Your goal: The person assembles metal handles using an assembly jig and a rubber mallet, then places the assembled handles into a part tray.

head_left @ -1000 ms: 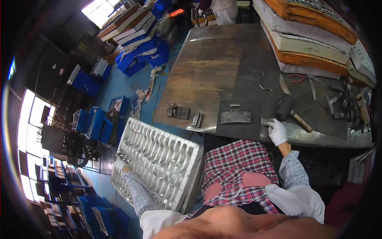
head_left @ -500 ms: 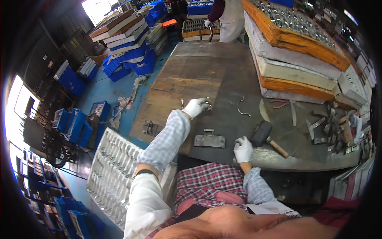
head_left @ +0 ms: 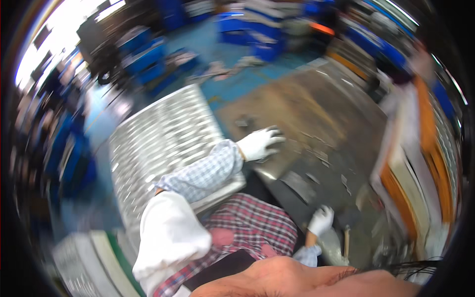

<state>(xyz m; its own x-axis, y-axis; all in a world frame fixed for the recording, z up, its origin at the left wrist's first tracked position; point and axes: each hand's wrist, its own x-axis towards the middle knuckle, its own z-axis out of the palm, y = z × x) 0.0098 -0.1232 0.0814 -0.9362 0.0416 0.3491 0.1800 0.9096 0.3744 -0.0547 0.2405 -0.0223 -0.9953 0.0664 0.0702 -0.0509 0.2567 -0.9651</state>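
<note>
My left hand, in a white glove, reaches over the near left edge of the worktable with its fingers spread and nothing visible in them. A small metal bracket lies on the wood just beyond it. My right hand, also white-gloved, rests by the table's near edge, its fingers loosely bent and apart, holding nothing I can see. Beside it a wooden hammer handle shows; the head is smeared by motion. Between the hands lies a flat metal plate. Small metal pieces are scattered beyond it.
A large pale tray with rows of shiny metal parts stands left of the table, under my left forearm. Stacked orange and white trays rise on the right. Blue crates stand on the blue floor behind. Much is blurred.
The view has swung left, bringing the tray of metal parts nearer the middle. My left hand has come back from the table's middle to its left edge, its fingers now spread.
</note>
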